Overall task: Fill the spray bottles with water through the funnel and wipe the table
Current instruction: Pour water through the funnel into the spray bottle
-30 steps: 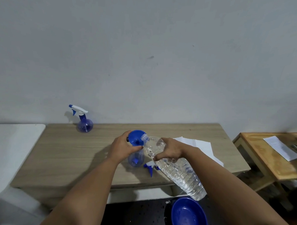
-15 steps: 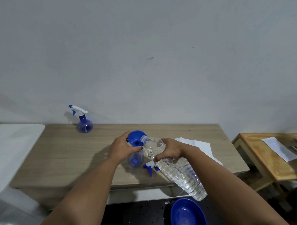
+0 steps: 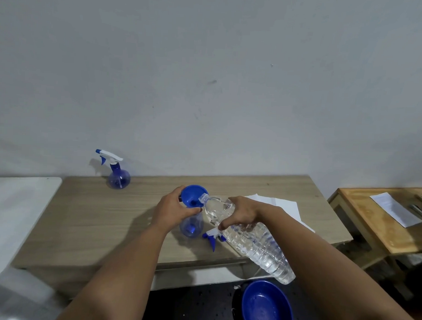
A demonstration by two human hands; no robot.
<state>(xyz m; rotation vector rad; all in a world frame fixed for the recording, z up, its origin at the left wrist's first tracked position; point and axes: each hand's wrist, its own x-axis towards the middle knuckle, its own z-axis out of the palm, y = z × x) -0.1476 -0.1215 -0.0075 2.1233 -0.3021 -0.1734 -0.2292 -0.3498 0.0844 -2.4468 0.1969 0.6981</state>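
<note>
A blue funnel [image 3: 193, 195] sits in the neck of an open blue spray bottle [image 3: 191, 228] on the wooden table [image 3: 101, 218]. My left hand [image 3: 172, 210] grips the bottle's neck just under the funnel. My right hand [image 3: 241, 213] grips the shoulder of a large clear water bottle [image 3: 252, 241], tilted with its open mouth over the funnel's rim. The loose spray head [image 3: 212, 237] lies on the table under the water bottle. A second spray bottle [image 3: 118, 175], with its head on, stands at the back left.
White paper towels [image 3: 285, 205] lie on the table behind my right hand. A blue bowl [image 3: 266, 307] sits below the table's front edge. A white surface [image 3: 12, 211] adjoins on the left, and a second wooden table [image 3: 376, 220] with a paper stands on the right.
The water bottle stays tilted with its mouth at the funnel. Both hands keep their grips; nothing else has visibly moved.
</note>
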